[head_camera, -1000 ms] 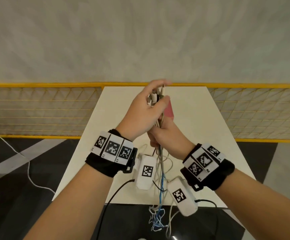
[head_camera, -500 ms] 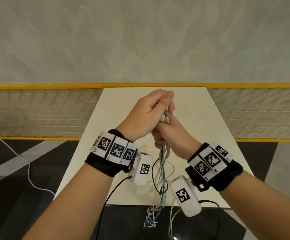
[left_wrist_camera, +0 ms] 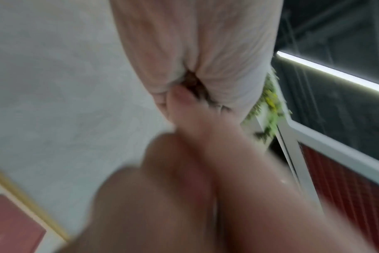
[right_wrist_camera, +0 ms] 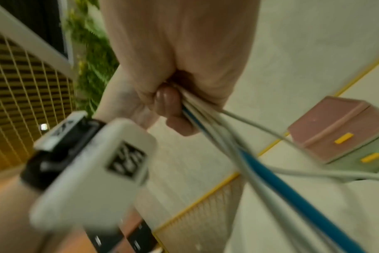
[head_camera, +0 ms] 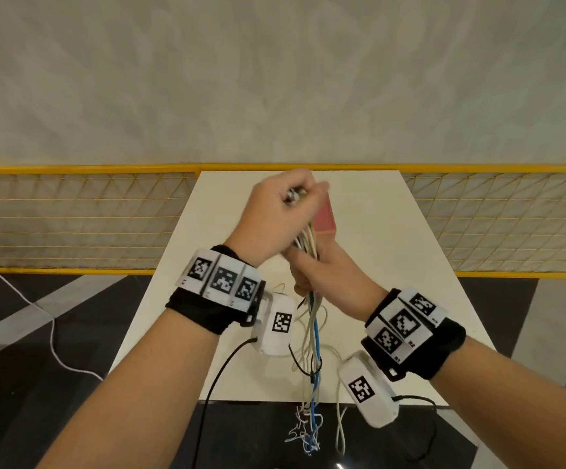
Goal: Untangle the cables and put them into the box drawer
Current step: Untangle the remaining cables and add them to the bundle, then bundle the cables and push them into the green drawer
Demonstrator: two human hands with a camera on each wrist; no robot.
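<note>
A bundle of white, grey and blue cables hangs above the white table, its loose ends dangling past the near edge. My left hand is a fist gripping the bundle's upper ends. Just below it, my right hand grips the bundle around its middle. In the right wrist view the cables fan out of my right hand. The box drawer, pink on top, stands behind my hands, mostly hidden. In the right wrist view the box drawer shows two shut drawers with yellow handles. The left wrist view is blurred.
A yellow mesh fence runs behind and beside the table. A white cord lies on the dark floor at the left. Black leads hang from the wrist cameras near the table's front edge.
My left hand has lifted up and away from my right hand, sliding along the bundle toward its upper ends. The pink box shows again behind the hands.
</note>
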